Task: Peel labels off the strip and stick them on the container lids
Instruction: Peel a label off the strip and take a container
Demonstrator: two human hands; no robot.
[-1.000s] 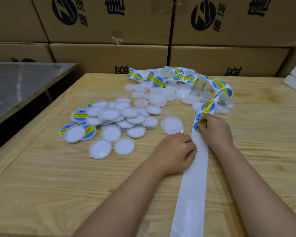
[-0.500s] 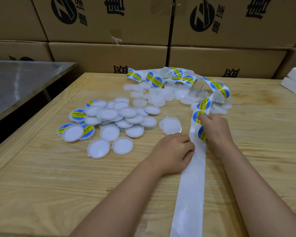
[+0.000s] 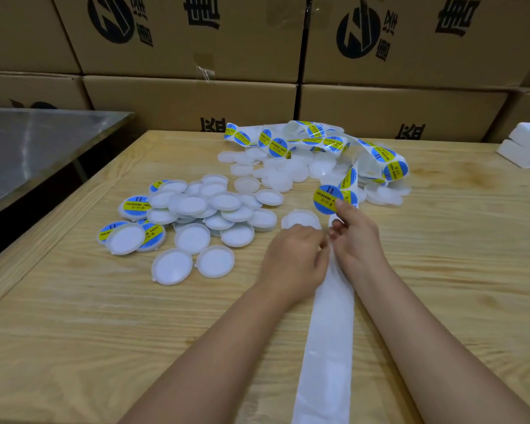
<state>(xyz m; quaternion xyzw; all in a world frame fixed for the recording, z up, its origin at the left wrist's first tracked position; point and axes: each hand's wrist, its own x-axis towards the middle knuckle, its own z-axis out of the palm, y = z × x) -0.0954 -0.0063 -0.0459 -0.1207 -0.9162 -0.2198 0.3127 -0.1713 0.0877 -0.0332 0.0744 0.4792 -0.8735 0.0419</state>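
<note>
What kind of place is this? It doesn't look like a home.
Probably a packing room in a warehouse or small factory: printed cardboard cartons are stacked along the back, a wooden worktable holds heaps of white plastic lids, and a long strip of "Soldering Paste" labels trails across it.

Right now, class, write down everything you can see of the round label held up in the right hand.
The peeled label is a round, glossy sticker: blue with a yellow band, printed II and SOLDERING PASTE. It faces the camera, slightly tilted, raised above the table. The right hand pinches its lower right edge. The backing strip runs just behind it; contact there cannot be told.
</note>
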